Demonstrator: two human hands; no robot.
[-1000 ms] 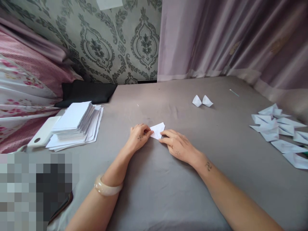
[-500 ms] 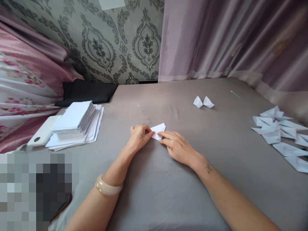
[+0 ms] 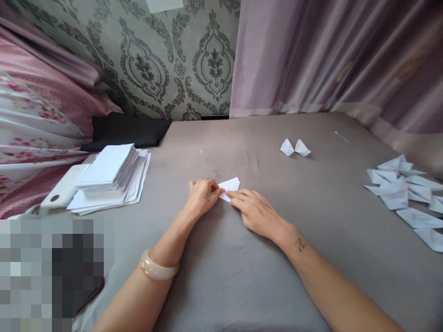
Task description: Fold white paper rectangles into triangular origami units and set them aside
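A small folded piece of white paper lies on the grey cloth in the middle of the view, between my hands. My left hand pinches its left end between thumb and fingers. From the right, my right hand reaches over the near edge, its fingers stretched out and the index fingertip pressing on the paper close to the left thumb. The fingers cover part of the paper's lower side, so the fold there is partly hidden.
A stack of white paper rests at left by a white board, with black cloth behind. Two folded paper pieces stand farther back. Several more folded pieces are heaped at right. A thin stick lies near the curtain.
My right index finger has slid slightly left along the paper towards the left thumb. The left hand keeps its pinch. The whole view has shifted a little.
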